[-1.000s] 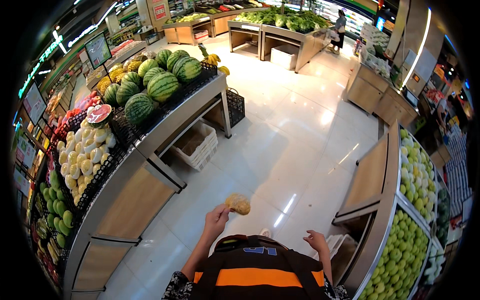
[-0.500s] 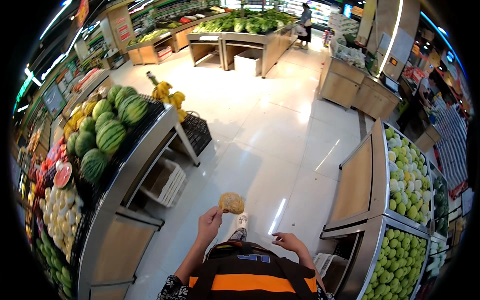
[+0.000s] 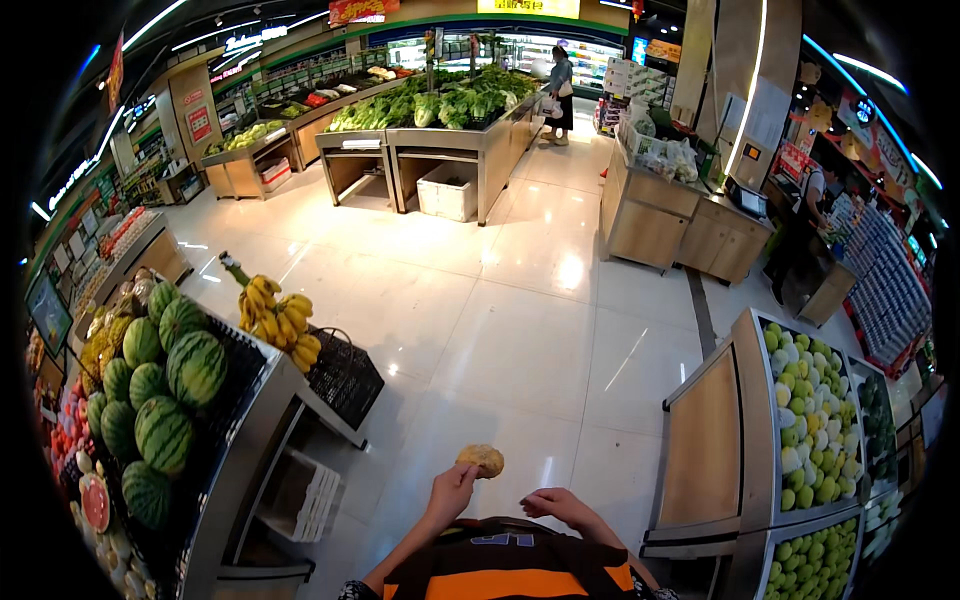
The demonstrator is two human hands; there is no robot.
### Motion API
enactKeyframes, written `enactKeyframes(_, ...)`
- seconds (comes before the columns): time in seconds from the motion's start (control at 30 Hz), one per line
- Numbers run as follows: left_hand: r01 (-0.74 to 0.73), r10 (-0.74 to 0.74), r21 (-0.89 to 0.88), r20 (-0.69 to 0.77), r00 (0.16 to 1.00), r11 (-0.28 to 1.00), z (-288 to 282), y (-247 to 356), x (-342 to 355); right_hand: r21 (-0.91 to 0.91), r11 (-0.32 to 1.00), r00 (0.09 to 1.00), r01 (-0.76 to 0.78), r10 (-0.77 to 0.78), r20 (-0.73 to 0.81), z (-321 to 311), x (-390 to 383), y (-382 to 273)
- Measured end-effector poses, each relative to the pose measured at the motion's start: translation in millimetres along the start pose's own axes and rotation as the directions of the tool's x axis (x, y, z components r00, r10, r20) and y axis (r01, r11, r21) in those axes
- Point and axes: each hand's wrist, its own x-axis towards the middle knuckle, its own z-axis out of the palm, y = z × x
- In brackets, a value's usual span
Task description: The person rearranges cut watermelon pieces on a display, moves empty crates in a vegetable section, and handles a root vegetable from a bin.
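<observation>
Low in front of my body, my left hand [image 3: 452, 492] pinches the edge of a round, golden-brown thing [image 3: 482, 460] with an uneven surface. It looks like a baked flat cake, though its kind is not certain. Most of it sticks out beyond my fingertips, over the floor. My right hand [image 3: 560, 506] hovers a little to the right, apart from that thing. Its fingers are loosely bent and somewhat apart, with nothing seen in them. Beneath both hands is a dark brown and orange garment or bag [image 3: 500, 560] at my front.
Watermelons [image 3: 165, 435] and bananas [image 3: 278, 318] are displayed at left, beside a black basket [image 3: 345, 375]. At right stands a bin of pale green fruit [image 3: 815, 420]. Ahead are a leafy-vegetable stand [image 3: 440, 150] and a wooden counter [image 3: 650, 215]. People stand far ahead [image 3: 560, 90] and at right [image 3: 805, 215].
The view has tilted up and moved forward, so the stands ahead sit lower and the hands nearer the lower edge. My right fingers look more bent; my left hand keeps its pinch.
</observation>
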Motion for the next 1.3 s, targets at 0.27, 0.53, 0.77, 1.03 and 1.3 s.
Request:
enactKeyframes(0.27,-0.137,0.137,0.051,0.007,0.991,0.989,20.6,41.0,129.8,0.45,0.892,0.994,-0.038,-0.014,0.112,-9.8,103.7,-123.6)
enactKeyframes(0.53,-0.206,0.216,0.456,0.03,0.976,0.866,23.5,99.6,268.2,0.663,0.748,0.999,-0.037,0.019,0.034,-97.0,221.9,-208.7)
enactKeyframes(0.77,-0.164,0.146,0.442,0.075,0.986,0.882,32.9,125.8,367.2,0.598,0.793,0.992,0.119,-0.119,-0.041,-161.1,280.3,-284.7)
enactKeyframes(1.03,-0.104,-0.048,0.475,0.298,0.953,0.874,32.6,121.5,472.9,0.671,0.737,0.99,0.083,0.019,-0.142,-208.5,359.2,-303.2)
enactKeyframes(1.3,-0.163,0.037,0.398,0.306,0.951,0.903,-22.8,117.4,599.3,0.539,0.809,0.958,0.232,-0.096,-0.269,-230.3,480.1,-370.6)
